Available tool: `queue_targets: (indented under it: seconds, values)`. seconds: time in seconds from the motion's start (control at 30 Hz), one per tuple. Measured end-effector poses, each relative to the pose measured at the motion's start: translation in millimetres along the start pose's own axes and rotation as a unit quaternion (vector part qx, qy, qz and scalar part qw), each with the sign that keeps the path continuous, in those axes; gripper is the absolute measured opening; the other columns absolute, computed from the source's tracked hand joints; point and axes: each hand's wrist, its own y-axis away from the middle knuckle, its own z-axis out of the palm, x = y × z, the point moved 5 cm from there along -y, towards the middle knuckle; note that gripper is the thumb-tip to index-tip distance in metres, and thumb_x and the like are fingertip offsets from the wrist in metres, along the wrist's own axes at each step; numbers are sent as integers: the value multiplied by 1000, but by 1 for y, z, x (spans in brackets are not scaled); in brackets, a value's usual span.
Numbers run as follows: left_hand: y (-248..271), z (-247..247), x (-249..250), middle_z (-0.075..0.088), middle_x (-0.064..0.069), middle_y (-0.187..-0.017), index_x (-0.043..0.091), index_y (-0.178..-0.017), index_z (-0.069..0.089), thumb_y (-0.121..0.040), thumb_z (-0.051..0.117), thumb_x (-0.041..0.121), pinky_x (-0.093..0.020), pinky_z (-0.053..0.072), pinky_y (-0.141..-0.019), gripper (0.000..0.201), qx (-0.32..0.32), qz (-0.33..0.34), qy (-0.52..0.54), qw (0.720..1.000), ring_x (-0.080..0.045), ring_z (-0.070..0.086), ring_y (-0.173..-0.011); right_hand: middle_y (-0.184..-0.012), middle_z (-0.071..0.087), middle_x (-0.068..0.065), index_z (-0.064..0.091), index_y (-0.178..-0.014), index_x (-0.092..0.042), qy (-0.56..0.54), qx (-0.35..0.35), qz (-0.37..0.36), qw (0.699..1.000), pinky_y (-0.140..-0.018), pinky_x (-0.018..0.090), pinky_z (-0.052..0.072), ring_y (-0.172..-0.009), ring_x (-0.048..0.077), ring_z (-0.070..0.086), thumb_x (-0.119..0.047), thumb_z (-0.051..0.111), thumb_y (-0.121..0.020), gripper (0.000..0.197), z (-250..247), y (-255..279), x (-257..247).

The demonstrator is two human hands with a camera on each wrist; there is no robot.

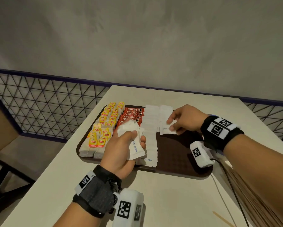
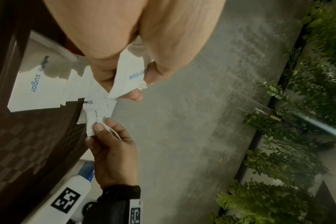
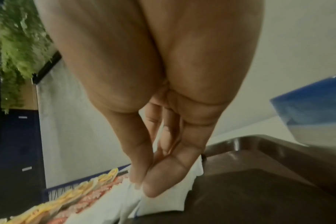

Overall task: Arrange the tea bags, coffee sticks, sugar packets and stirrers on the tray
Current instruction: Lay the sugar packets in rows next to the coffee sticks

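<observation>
Nearest, wooden stirrers (image 1: 258, 199) lie loose on the table (image 1: 170, 202), off the tray, not yet arranged; left hand (image 1: 119, 149) curls round a bundle of white sugar packets (image 1: 131, 136), held above the tray as a supply, I judge; brown tray (image 1: 178, 161) has its right part bare, likely kept for the stirrers; right hand (image 1: 185, 118) pinches one sugar packet (image 1: 167, 129) between thumb and fingertips, low over the second sugar column, apparently laying it overlapped; first sugar column (image 1: 151, 128) runs beside; Nescafe coffee sticks (image 1: 131, 116) and Lipton tea bags (image 1: 103, 128) fill the left columns.
</observation>
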Motion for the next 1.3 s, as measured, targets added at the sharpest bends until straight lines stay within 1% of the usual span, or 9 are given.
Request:
queue_targets:
  seconds: [0.23,0.37,0.43,0.6,0.73,0.9,1.03,1.17,1.3]
  values:
    - [-1,-2,-2,65,-21,-84,9,-119,61,-99,52,-1,-35,52,-65,25,-2,-13,-11,1000,-28,59,-72,-70,70,0,79,-96,-7,90,-17,42,995,-62,26,62,-55,15,69,-3,85,-81,17,21,-23,4]
    - [-2,-4,0,66,-21,-86,12,-122,61,-98,53,-1,-35,52,-64,28,-6,-8,-12,1000,-28,61,-74,-77,75,7,76,-97,-4,117,-2,50,992,-80,41,65,-71,27,76,-8,87,-80,21,24,-29,0]
    - [-2,-4,0,66,-20,-85,12,-120,62,-98,54,0,-35,52,-63,27,-9,-8,-12,1000,-28,61,-73,-87,79,14,75,-95,-1,112,6,54,992,-80,46,65,-80,33,78,-9,88,-79,22,24,-32,1]
    - [-3,-5,0,66,-21,-83,11,-119,61,-97,54,-2,-35,52,-63,26,-11,-7,-6,1000,-28,60,-72,-92,79,16,76,-101,3,157,-12,68,985,-80,46,65,-84,33,78,-26,85,-82,36,26,-30,6]
    - [-3,-4,-1,66,-20,-80,11,-117,60,-98,53,-1,-35,51,-64,24,-4,-15,3,1000,-28,60,-71,-97,78,17,76,-99,0,156,5,55,986,-82,47,64,-88,34,77,-27,81,-85,31,19,-25,5]
    - [-3,-5,-4,64,-21,-85,10,-129,55,-94,45,4,-39,48,-76,36,-19,-52,49,997,-28,58,-68,-88,74,8,72,-93,-10,48,40,15,998,-64,31,63,-71,20,73,-29,77,-92,20,4,-4,-17]
    - [-4,-4,-6,70,-28,-108,5,-133,55,-95,43,-2,-39,60,-68,40,-36,-49,68,996,-36,71,-85,-87,76,0,75,-93,-19,-50,73,-75,993,-70,34,63,-71,16,74,-30,76,-92,11,1,40,-51]
    - [-4,1,-6,69,-25,-126,8,-134,61,-99,49,-5,-57,51,-102,39,-54,-5,47,997,-48,68,-111,-81,76,3,75,-90,-20,-132,42,-127,982,-67,34,62,-71,23,73,-29,78,-91,10,23,91,-73]
    - [-5,0,0,64,-26,-134,12,-147,49,-99,50,-2,-61,49,-104,50,-80,54,8,995,-45,63,-123,-80,71,11,67,-91,-20,-113,10,-119,986,-72,52,63,-77,33,72,-43,89,-74,36,55,106,-66]
